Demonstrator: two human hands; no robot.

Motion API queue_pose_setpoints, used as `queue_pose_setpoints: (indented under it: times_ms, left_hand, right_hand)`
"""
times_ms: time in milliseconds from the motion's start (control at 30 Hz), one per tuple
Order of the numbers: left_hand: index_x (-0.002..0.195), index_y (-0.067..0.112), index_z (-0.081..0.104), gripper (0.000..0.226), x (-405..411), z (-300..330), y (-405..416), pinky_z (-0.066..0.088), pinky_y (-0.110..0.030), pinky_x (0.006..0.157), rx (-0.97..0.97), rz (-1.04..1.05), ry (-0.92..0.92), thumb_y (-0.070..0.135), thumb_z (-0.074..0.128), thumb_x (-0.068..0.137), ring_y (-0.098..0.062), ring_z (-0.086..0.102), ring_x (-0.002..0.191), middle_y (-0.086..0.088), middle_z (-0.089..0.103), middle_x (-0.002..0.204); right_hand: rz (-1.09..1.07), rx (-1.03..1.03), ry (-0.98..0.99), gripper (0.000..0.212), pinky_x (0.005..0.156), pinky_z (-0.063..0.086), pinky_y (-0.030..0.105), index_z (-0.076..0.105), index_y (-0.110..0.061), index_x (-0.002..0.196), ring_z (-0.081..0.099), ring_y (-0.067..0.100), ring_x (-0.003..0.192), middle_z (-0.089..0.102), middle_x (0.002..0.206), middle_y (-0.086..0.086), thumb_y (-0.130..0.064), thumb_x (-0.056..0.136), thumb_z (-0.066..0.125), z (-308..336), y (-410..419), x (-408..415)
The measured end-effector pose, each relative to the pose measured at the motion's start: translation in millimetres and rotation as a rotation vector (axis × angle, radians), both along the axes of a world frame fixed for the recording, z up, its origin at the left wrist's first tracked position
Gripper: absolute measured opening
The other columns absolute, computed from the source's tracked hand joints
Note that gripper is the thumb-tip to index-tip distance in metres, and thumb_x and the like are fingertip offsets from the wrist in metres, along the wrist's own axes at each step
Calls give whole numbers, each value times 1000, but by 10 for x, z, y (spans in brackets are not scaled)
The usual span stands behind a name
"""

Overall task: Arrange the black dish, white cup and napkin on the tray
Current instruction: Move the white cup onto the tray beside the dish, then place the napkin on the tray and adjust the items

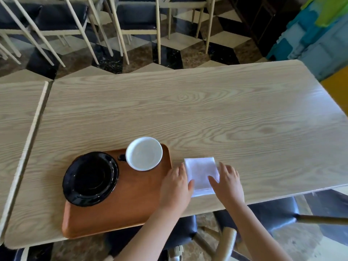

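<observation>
Both hands lie flat and open on the folded white napkin (201, 176), the left hand (177, 185) on its left edge, the right hand (228, 182) on its right, gripping nothing. It lies on the wooden desk (207, 113) near the front edge, just right of the brown tray (130, 202). On the tray, the black dish (90, 178) overhangs its left rim and the white cup (144, 153) fills the far right corner.

Black dish (90, 178), white cup (144, 153), white napkin (200, 175), orange-brown tray (120, 213) (pale wood-grain table (207, 110)).
</observation>
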State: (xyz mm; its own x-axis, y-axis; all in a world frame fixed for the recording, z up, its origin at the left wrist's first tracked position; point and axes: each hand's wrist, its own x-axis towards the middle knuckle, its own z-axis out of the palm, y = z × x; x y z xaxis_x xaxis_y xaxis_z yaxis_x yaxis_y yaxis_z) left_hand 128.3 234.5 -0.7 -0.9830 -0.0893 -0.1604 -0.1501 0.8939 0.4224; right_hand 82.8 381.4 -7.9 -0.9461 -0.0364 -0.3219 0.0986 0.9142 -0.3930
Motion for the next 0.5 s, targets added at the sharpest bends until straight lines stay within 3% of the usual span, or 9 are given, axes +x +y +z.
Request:
queue_pose_setpoints:
  times_ms: [100,233,367,500]
  left_hand:
    - [138,0,26,61,-116,-129,163,39,-29,96,-49,87,-88,35,48,92,-23,47,116,-10,50,127]
    - [130,2,34,52,-188,-180,272,37,-25,95,-61,136,-115,26,55,89,-21,45,115,-9,49,122]
    - [103,1,55,24,-225,-128,267,42,-33,85,176,385,-157,10,60,81,-30,55,101,-16,62,106]
    - [80,0,60,9,-251,-87,216,49,-37,70,466,595,-226,9,60,79,-34,62,83,-15,68,87]
  right_hand:
    - [-47,-47,-29,40,94,35,33,49,-10,120,40,29,113,49,117,12,-22,83,59,-56,57,-48]
    - [-79,-71,-27,40,91,37,31,51,-7,118,43,30,113,51,114,13,-19,82,62,-81,32,-73]
    - [-106,-132,-39,44,91,40,33,51,-6,122,49,29,109,54,114,14,-15,81,63,-100,23,-98]
    - [-194,-265,-98,28,70,37,27,59,-6,108,55,24,90,58,92,5,-14,81,59,-78,82,-183]
